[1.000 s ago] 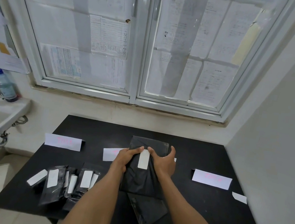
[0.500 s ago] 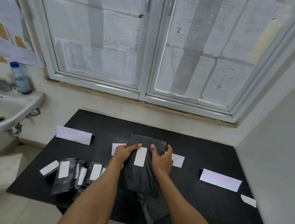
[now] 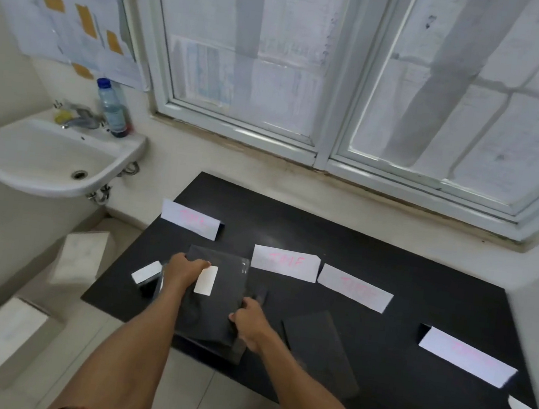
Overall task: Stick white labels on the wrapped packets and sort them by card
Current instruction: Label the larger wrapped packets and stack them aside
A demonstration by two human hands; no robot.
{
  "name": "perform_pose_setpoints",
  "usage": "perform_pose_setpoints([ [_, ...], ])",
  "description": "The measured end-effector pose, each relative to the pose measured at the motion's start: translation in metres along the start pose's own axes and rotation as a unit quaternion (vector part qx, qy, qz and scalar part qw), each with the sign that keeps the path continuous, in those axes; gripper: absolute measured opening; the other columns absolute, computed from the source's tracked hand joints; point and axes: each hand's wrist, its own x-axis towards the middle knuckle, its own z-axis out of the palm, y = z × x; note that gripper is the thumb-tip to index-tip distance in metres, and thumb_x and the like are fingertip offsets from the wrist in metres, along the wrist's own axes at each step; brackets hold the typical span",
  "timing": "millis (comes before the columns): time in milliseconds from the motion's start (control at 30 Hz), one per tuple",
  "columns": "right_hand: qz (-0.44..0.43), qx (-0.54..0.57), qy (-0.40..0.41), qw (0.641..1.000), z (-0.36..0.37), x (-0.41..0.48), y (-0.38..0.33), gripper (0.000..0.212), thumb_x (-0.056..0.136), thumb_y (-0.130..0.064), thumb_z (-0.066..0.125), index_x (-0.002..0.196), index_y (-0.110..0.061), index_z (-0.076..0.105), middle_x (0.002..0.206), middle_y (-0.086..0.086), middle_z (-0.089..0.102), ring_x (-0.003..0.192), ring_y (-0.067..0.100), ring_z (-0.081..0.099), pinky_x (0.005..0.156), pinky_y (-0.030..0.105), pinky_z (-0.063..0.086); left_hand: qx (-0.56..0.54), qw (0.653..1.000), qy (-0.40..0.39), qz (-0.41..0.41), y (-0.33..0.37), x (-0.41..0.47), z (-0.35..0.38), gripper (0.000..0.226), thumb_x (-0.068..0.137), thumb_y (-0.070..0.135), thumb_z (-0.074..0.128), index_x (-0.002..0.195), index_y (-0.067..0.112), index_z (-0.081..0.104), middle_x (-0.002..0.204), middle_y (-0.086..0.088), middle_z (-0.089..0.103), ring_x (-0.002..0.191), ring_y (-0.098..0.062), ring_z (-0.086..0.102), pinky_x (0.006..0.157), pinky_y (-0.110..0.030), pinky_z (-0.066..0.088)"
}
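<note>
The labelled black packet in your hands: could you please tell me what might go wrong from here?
The second card and third card lie very close, so the black packet could end up by the wrong one. The left hand grips right beside the white label and might lift its edge.

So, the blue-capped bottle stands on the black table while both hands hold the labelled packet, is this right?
No. In the head view the bottle stands on the rim of the sink, not on the black table. The left hand and right hand do hold the labelled packet.
</note>
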Motion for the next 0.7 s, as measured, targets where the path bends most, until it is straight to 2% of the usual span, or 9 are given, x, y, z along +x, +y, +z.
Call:
perform_pose_setpoints([
  [67,-0.008,-0.030,-0.001,1.000,0.018,0.008,-0.004,0.036,0.086,0.003,0.052,0.120,-0.008,0.054,0.109,0.005,0.063,0.098,0.023,0.060,0.078,0.028,0.053,0.028,1.000,0.011,-0.005,-0.002,0.007,-0.007,0.053,0.079,0.023,0.071,0.124,0.000,0.056,0.122,-0.017,0.061,0.110,-0.036,0.057,0.087,-0.039,0.046],
  [100,-0.009,-0.043,0.000,0.999,0.025,0.013,-0.006,0.037,0.084,0.002,0.055,0.120,-0.008,0.055,0.109,0.005,0.064,0.097,0.022,0.060,0.076,0.027,0.054,0.036,0.999,0.012,-0.004,-0.003,0.009,-0.010,0.056,0.079,0.020,0.071,0.128,0.000,0.052,0.126,-0.018,0.059,0.114,-0.037,0.055,0.091,-0.040,0.045],
  [233,-0.014,-0.105,0.031,0.994,0.043,0.028,-0.014,0.038,0.078,-0.008,0.067,0.116,-0.007,0.058,0.114,0.008,0.063,0.102,0.023,0.060,0.087,0.031,0.054,0.030,0.999,0.015,-0.006,-0.012,0.024,-0.014,0.064,0.081,0.018,0.069,0.137,0.004,0.044,0.135,-0.016,0.054,0.122,-0.036,0.051,0.101,-0.044,0.042],
  [400,-0.042,-0.189,0.071,0.979,0.050,0.036,-0.016,0.038,0.083,-0.009,0.060,0.120,-0.004,0.053,0.122,0.009,0.048,0.107,0.025,0.054,0.090,0.026,0.047,0.028,0.999,0.002,-0.018,-0.019,0.034,-0.007,0.072,0.081,0.019,0.071,0.143,0.006,0.038,0.140,-0.017,0.049,0.126,-0.036,0.047,0.103,-0.044,0.039],
  [567,-0.083,-0.251,0.120,0.957,0.045,0.043,-0.015,0.037,0.082,-0.010,0.056,0.119,-0.006,0.058,0.124,0.010,0.051,0.118,0.029,0.049,0.102,0.032,0.042,0.091,0.995,0.007,-0.034,-0.017,0.040,0.002,0.078,0.080,0.028,0.069,0.148,0.011,0.034,0.144,-0.020,0.040,0.131,-0.037,0.040,0.106,-0.047,0.037],
  [700,-0.094,-0.228,0.151,0.957,0.033,0.046,-0.019,0.025,0.083,-0.012,0.054,0.104,-0.006,0.066,0.114,0.012,0.060,0.110,0.028,0.054,0.093,0.031,0.043,0.152,0.987,0.023,-0.039,-0.007,0.037,0.011,0.073,0.079,0.031,0.064,0.145,0.019,0.037,0.146,-0.020,0.034,0.132,-0.040,0.035,0.107,-0.049,0.035],
])
